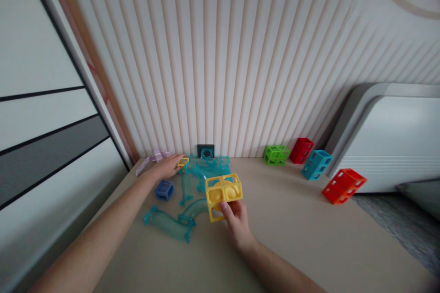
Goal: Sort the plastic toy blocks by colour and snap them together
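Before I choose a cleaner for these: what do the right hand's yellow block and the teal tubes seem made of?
Yellow block: probably rigid opaque plastic, smooth-looking, with moulded openings. Teal tubes: likely tinted plastic, glossy; the table shows through.

Bare arms, one pair, extended

We list two. Our left arm (pixel 112 226): reaching far forward from lower left; left hand (pixel 169 166) back uppermost, fingers pointing ahead and rightward. Our right arm (pixel 278 270): entering from lower right, reaching less far; right hand (pixel 238 225) curled in a grip, thumb (pixel 227 212) pointing up and leftward.
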